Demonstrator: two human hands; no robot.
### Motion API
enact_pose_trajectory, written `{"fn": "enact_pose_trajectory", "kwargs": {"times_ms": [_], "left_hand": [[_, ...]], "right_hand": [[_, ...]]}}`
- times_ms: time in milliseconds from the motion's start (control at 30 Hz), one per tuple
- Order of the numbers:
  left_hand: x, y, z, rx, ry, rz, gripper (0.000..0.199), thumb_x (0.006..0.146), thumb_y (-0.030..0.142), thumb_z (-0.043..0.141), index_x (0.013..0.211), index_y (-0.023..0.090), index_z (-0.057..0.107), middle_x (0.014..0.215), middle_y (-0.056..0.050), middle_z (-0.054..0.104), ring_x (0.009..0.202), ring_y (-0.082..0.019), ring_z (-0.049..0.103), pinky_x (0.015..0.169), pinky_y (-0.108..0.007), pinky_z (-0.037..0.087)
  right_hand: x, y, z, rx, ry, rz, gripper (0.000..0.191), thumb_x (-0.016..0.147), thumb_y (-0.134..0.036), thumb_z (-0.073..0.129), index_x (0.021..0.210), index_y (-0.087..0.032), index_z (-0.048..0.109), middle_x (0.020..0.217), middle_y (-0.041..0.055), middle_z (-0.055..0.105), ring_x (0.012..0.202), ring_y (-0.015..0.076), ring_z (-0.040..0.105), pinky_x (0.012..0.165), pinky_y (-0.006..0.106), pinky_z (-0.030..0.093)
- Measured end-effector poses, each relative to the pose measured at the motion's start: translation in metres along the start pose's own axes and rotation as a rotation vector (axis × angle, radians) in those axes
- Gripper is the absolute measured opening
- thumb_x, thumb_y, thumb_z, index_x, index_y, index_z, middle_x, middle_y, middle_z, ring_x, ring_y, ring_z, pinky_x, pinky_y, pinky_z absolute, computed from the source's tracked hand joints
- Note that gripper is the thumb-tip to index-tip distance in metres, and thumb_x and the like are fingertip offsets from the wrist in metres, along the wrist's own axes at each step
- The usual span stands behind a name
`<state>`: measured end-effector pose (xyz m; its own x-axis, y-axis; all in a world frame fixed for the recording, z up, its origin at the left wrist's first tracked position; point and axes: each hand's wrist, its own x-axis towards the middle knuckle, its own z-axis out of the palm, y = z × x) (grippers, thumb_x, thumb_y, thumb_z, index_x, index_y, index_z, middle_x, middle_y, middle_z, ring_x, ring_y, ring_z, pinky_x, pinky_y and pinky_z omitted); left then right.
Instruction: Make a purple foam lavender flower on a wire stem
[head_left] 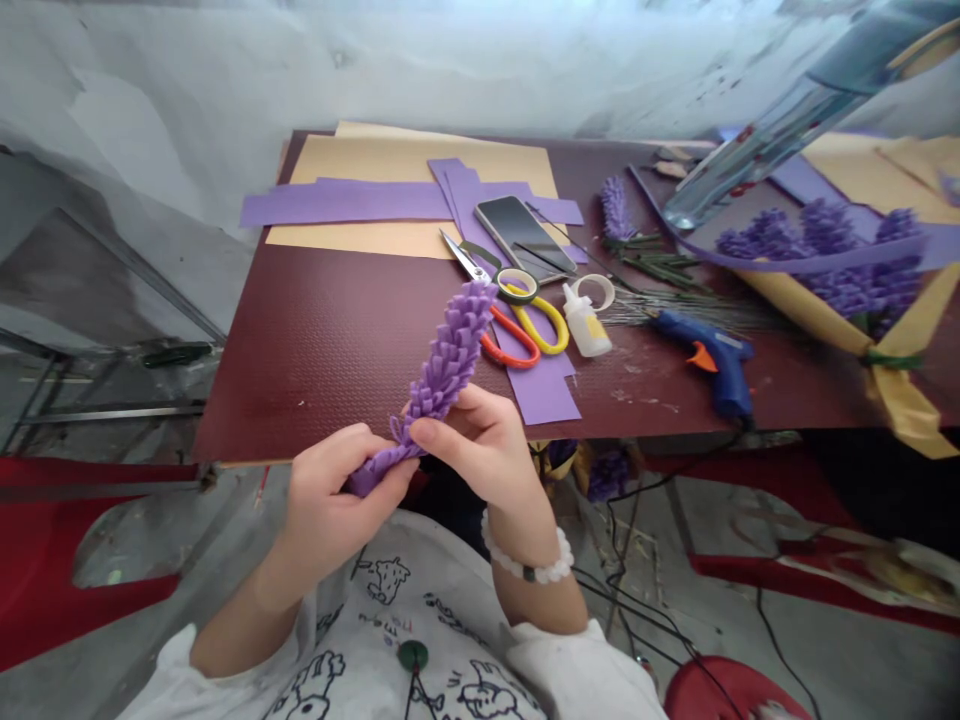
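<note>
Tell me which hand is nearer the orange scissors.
Right. The right hand sits just below the orange scissors; the left hand is farther away, below and left of them.

The layered purple craft-foam lavender spike [442, 365] looks matt and soft. The dark maroon tabletop board [315, 380] is finely pebbled with a slight sheen. Near its right side, the blue plastic glue gun [712, 355] looks smooth, while far left of it, the steel-bladed scissors [465, 258] have glossy orange-and-yellow plastic handles.

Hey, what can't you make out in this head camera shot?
Head view:
- Part of the purple foam lavender stalk: hidden by the left hand and right hand.
- Clear object: blurred at the top right, kind unclear.
- Phone screen: too dark and glary to read.
- Table: right end cut off by the frame edge.
</note>
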<state>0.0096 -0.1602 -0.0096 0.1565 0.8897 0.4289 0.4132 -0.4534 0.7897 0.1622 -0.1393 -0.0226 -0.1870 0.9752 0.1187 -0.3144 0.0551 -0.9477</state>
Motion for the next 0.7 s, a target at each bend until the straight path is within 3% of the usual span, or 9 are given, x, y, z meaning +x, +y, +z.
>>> {"fn": "enact_pose_trajectory", "kwargs": {"times_ms": [267, 533, 633, 700], "left_hand": [[0.007, -0.009, -0.016, -0.352, -0.356, -0.232, 0.014, 0.074, 0.028, 0.071, 0.073, 0.016, 0.063, 0.068, 0.0, 0.057, 0.061, -0.01, 0.051, 0.057, -0.022, 0.04], [0.0, -0.014, -0.007, -0.65, -0.311, -0.636, 0.026, 0.061, 0.033, 0.082, 0.077, 0.016, 0.069, 0.063, 0.0, 0.063, 0.052, -0.008, 0.052, 0.049, -0.018, 0.041], [0.0, -0.01, -0.005, -0.752, -0.385, -0.693, 0.022, 0.065, 0.034, 0.079, 0.072, 0.014, 0.071, 0.06, -0.003, 0.067, 0.048, -0.01, 0.056, 0.047, -0.02, 0.044], [-0.001, -0.007, -0.004, -0.765, -0.375, -0.676, 0.019, 0.068, 0.033, 0.076, 0.067, 0.014, 0.071, 0.058, -0.003, 0.066, 0.047, -0.009, 0.055, 0.046, -0.02, 0.044]], "right_hand": [[0.001, -0.004, -0.004, 0.102, -0.127, 0.032, 0.02, 0.079, -0.038, 0.07, 0.079, -0.018, 0.067, 0.073, -0.0003, 0.063, 0.064, 0.0094, 0.055, 0.061, 0.023, 0.05], [0.001, 0.007, -0.006, 0.192, -0.191, -0.008, 0.021, 0.082, -0.039, 0.067, 0.083, -0.018, 0.067, 0.073, 0.0011, 0.063, 0.065, 0.0111, 0.057, 0.062, 0.025, 0.05], [0.003, 0.011, -0.008, 0.237, -0.26, -0.023, 0.019, 0.085, -0.038, 0.064, 0.087, -0.019, 0.068, 0.075, 0.0011, 0.064, 0.063, 0.0106, 0.058, 0.058, 0.024, 0.049], [0.004, 0.013, -0.008, 0.26, -0.287, -0.043, 0.019, 0.086, -0.039, 0.063, 0.089, -0.021, 0.068, 0.078, 0.001, 0.064, 0.063, 0.0106, 0.059, 0.058, 0.024, 0.05]]}}
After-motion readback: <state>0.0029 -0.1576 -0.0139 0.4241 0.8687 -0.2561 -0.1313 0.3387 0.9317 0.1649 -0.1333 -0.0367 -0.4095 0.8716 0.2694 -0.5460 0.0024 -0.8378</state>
